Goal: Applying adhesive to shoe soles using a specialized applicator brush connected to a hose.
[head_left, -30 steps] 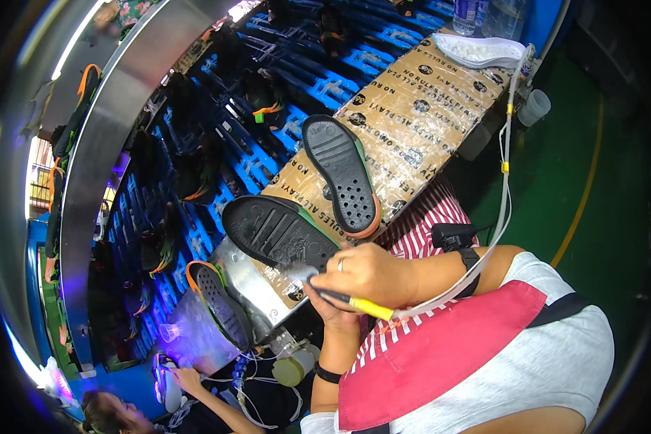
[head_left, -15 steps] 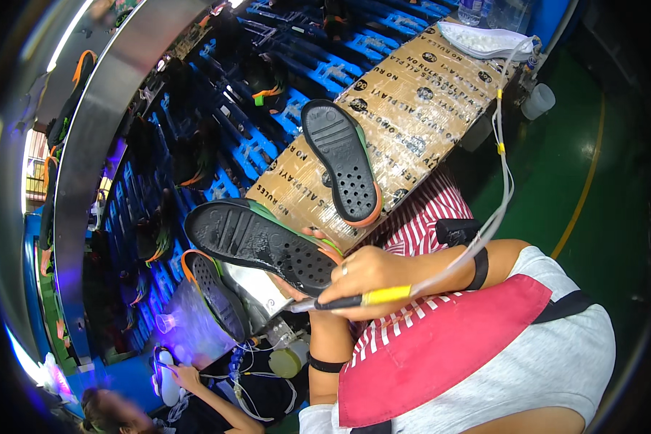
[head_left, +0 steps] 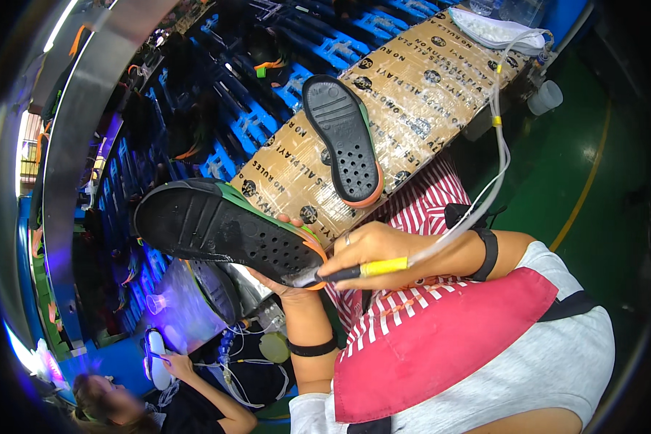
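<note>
pinching a slim brush with a black grip and a yellow collar (head_left: 346,273), the right hand (head_left: 372,249) has its fingers curled close together around the handle, and the pale bristle end touches the heel rim of a large black shoe sole with green and orange sides (head_left: 217,224). that sole is held in the air at the near end of the bench, its grooved, perforated face toward the camera, its toe pointing left. the left hand (head_left: 269,280) supports its heel from beneath: fingertips show past the far edge, the rest of the hand at the near edge; whether the hidden fingers are spread, i cannot tell. a clear flexible hose (head_left: 456,235) runs from the brush. a second black perforated sole with an orange heel (head_left: 340,130) lies on the brown printed board (head_left: 405,119), apart from the held one. at lower left, a co-worker's hand (head_left: 179,367) holds a white shoe piece (head_left: 157,358).
</note>
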Motion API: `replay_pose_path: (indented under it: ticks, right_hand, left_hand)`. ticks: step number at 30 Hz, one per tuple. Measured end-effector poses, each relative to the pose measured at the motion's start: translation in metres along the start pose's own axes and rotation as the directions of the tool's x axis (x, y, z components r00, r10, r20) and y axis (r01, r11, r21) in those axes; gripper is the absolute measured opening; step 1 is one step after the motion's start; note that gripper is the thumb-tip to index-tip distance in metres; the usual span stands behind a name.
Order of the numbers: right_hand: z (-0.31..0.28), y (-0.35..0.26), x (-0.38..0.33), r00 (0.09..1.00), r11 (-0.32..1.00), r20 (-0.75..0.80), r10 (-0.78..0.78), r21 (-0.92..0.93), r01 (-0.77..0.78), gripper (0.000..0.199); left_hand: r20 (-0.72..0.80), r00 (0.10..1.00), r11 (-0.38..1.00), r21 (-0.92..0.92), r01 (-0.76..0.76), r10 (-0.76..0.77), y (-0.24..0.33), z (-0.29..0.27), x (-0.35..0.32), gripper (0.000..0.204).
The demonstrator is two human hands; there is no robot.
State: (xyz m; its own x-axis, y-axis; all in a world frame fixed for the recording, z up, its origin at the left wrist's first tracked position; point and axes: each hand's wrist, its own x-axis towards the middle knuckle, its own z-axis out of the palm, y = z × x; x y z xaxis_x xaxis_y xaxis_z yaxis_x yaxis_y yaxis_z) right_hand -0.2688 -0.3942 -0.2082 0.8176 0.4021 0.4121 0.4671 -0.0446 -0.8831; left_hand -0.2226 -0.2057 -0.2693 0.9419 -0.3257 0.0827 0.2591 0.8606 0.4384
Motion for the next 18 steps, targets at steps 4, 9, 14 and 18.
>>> replay_pose_path:
  ticks: [4, 9, 14, 18]
  right_hand:
    - [-0.015, -0.015, 0.004, 0.983, 0.987, 0.162, 0.082, 0.126, -0.103, 0.025]
    - [-0.003, -0.001, -0.003, 0.995, 0.988, 0.068, -0.073, -0.131, 0.081, 0.028]
    - [-0.011, -0.007, 0.0, 0.976, 0.996, 0.202, -0.086, 0.001, 0.087, 0.027]
    - [-0.006, 0.002, -0.003, 0.981, 0.966, 0.119, -0.155, -0.189, 0.176, 0.029]
  left_hand:
    - [0.085, 0.992, 0.995, -0.013, 0.1, -0.099, 0.009, 0.01, 0.0, 0.078]
    - [0.1, 0.977, 0.963, 0.214, 0.165, -0.19, 0.022, -0.004, 0.005, 0.085]
    - [-0.099, 0.966, 0.897, 0.357, 0.26, -0.24, 0.036, -0.001, 0.003, 0.088]
    - [-0.149, 0.958, 0.884, 0.373, 0.283, -0.244, 0.04, -0.006, 0.005, 0.087]
